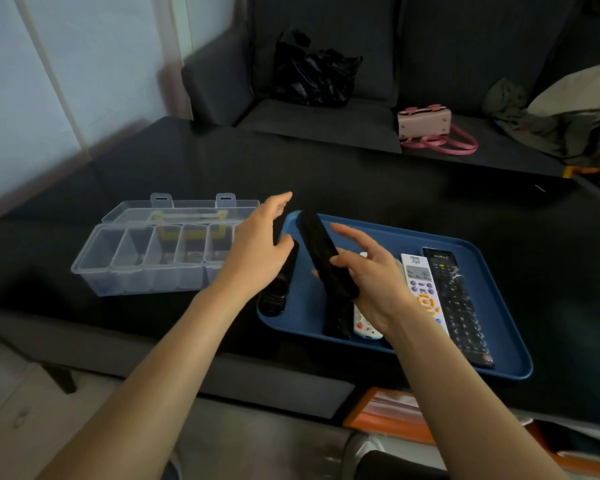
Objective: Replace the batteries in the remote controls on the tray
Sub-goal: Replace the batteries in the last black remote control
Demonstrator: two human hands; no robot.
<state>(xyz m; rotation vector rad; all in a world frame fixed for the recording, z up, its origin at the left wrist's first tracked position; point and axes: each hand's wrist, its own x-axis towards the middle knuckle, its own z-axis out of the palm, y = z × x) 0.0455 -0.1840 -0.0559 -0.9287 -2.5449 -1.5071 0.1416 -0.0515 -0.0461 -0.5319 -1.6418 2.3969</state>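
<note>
A blue tray (pixel 492 271) lies on the dark table and carries several remote controls. My right hand (pixel 368 275) grips a long black remote (pixel 321 247) lifted above the tray, its far end tilted up and away. My left hand (pixel 257 247) hovers just left of it with fingers straight and holds nothing. Under that hand a glossy black remote (pixel 274 296) lies at the tray's left edge. A black remote (pixel 336 313), a small white one (pixel 364 327), a white remote with orange buttons (pixel 423 289) and a long black remote (pixel 461 306) lie flat in the tray.
A clear plastic compartment box (pixel 142 261) with its lid open stands left of the tray. Behind the table a dark sofa holds a black plastic bag (pixel 312 74), a pink handbag (pixel 426 124) and clothes (pixel 551 109). An orange item (pixel 385 410) sits below the table's near edge.
</note>
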